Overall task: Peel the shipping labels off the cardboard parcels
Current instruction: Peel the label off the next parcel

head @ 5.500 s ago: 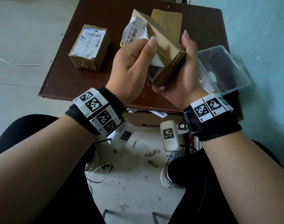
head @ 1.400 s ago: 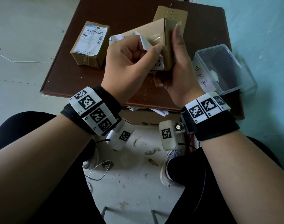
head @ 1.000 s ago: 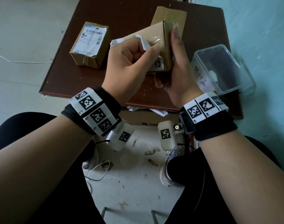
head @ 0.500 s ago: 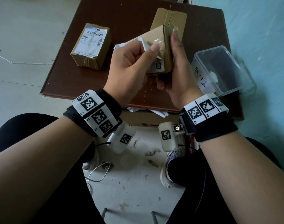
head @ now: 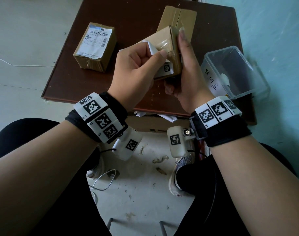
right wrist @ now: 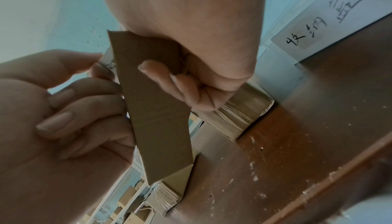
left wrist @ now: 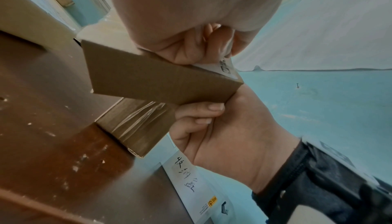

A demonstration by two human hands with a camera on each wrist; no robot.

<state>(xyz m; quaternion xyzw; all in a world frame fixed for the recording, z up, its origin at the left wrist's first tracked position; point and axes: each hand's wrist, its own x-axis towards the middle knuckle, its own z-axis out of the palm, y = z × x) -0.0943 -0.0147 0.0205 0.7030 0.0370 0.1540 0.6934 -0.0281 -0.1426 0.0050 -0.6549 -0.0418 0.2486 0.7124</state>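
The left hand point(head: 136, 68) is curled into a fist with the loosened flap of a white paper shipping label point(head: 152, 49) pinched between thumb and forefinger. The right hand point(head: 184, 72) clasps the small brown cardboard parcel point(head: 164, 40) the label belongs to, fingers wrapped under it and along its far side, holding it tilted in the air above the dark brown wooden bench point(head: 128, 19). The lower end of the label, with a small printed square code, still lies stuck on the parcel's near corner, partly under clear tape.

The step in hand looks to be the peel itself, roughly midway: one end is free, the other clings. The next move probably calls for a steady pull along the face of the carton while the right hand braces it, slowly enough that the paper does not tear at the taped part.

Behind the held parcel a taller brown taped carton point(head: 179, 17) lies on the bench with no label showing. To the left a second brown parcel point(head: 96, 46) lies flat, its white barcode label untouched.

At the bench's right edge stands a clear plastic storage box point(head: 257, 86), open-topped, with a handwritten paper strip on its side; inside lies a white scrap, too small to identify. White paper scraps show under the bench's near edge.
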